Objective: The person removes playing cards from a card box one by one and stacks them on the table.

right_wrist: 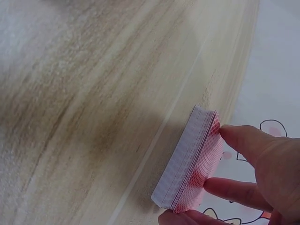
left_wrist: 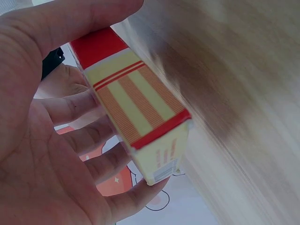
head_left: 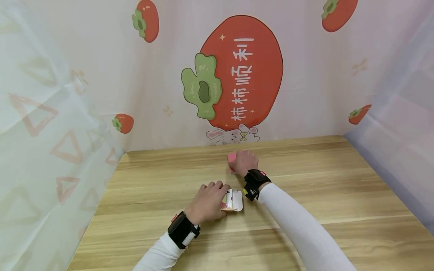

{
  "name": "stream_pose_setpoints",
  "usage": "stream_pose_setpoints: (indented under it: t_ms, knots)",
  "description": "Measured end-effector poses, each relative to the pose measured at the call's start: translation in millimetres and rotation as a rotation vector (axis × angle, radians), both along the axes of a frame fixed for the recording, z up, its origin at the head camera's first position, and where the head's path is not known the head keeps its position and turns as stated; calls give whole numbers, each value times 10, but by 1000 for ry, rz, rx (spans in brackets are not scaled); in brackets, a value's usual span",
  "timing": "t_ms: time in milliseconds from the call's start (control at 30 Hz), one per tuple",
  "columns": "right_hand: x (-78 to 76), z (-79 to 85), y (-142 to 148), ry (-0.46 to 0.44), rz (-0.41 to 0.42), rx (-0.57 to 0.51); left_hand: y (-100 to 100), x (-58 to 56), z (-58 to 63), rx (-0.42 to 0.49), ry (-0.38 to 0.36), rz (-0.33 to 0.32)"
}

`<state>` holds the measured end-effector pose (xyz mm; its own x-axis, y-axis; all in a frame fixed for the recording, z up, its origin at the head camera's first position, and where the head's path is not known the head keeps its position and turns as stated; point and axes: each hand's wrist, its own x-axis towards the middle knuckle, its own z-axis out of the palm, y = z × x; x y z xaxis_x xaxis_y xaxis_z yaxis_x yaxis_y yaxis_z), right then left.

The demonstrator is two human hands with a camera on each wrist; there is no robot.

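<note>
On the left, the person's left hand [head_left: 206, 202] wraps a playing-card box [left_wrist: 136, 98], thumb on one side and fingers along the other, low over the wooden table [head_left: 135, 195]. The box is cream with red bands and striped panels, and a barcode shows on one end. Its white flap [head_left: 238, 200] sticks out to the right, unfolded from the mouth.

Farther right and nearer the back edge is a deck of cards [right_wrist: 188, 159] with a red-patterned back, at the tabletop. The right hand [head_left: 246, 162] holds it, thumb near one end and fingers along the patterned back toward the other. The card edges look slightly stepped, not flush.

To handle the pair well, the left grip should probably stay firm but light, since thin cardboard may buckle, with the flap kept out of the cards' path. The right fingers would do best to keep pressure even across the whole deck; squeezing one end could let cards slide, and evening up the edges should make a neater block.

As for the container, the box's mouth is too small to see into, so whether any cards are inside cannot be told.
</note>
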<state>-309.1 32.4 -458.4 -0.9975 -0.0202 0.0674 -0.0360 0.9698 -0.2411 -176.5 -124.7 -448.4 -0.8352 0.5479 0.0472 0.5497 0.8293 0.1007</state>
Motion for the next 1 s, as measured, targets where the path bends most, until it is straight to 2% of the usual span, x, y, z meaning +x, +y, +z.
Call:
stream_pose_setpoints:
  t_ms: [233,433,567,733,867,1000]
  knots:
    - [13,21,34,2,5,-3,7,-11,-7,-4,2,-1]
    - [137,172,148,-3,53,-49,2,-12,4,10,-16,14]
    - [329,328,298,22,147,-150,0,-21,5,19,-17,15]
    - [622,427,497,40,332,-314,8,-37,17,31,-19,22]
    - [885,453,611,-18,482,-464,14,-54,32,48,-17,37]
    - [1074,417,667,-85,560,-567,22,-61,34,70,1,71]
